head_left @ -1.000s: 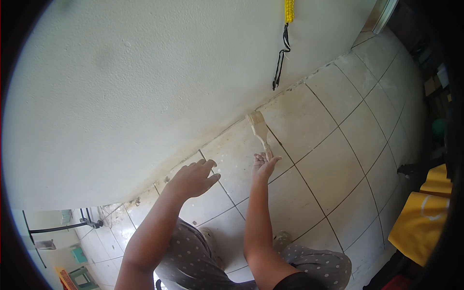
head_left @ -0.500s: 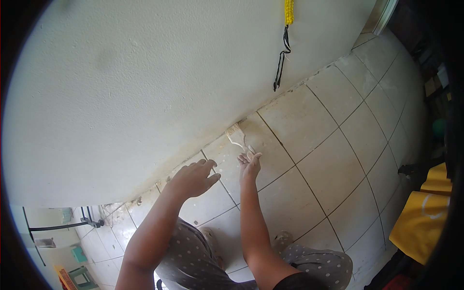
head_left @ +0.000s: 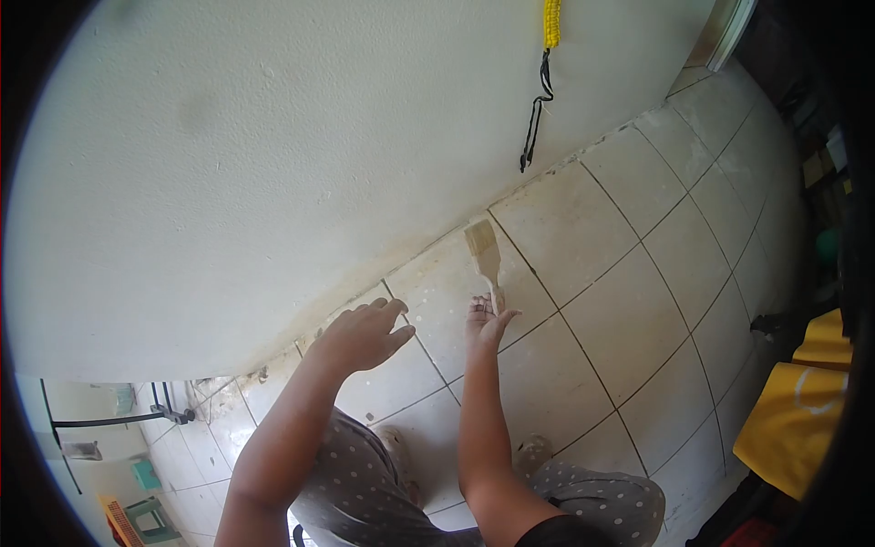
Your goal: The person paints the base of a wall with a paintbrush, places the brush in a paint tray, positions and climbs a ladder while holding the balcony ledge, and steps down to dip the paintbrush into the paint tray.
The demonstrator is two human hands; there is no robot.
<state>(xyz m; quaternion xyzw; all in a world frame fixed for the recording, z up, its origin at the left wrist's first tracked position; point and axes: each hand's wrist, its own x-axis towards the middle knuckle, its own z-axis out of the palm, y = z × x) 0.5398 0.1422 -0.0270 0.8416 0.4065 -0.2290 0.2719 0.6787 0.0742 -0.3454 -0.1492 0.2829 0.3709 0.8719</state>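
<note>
My right hand (head_left: 489, 324) holds a paintbrush (head_left: 487, 255) by its handle, fingers wrapped around the lower end. The brush's wide bristle end points up towards the wall and lies over a floor tile, a little short of the wall's foot. Pale residue coats the brush and my fingertips. My left hand (head_left: 363, 337) hovers over the tiles to the left, thumb apart from the loosely bent fingers, holding nothing. Beyond both hands rises the white wall (head_left: 246, 173).
A yellow cord (head_left: 551, 23) with a black strap hangs against the wall. Tiled floor (head_left: 602, 301) with dark grout lines spreads to the right. Yellow cloth (head_left: 791, 424) lies at the right edge. A black metal stand (head_left: 173, 412) and a green container (head_left: 146, 476) are at lower left.
The paintbrush in my right hand has moved right, away from the wall's foot, and turned to show a broader side. My left hand has stayed almost where it was.
</note>
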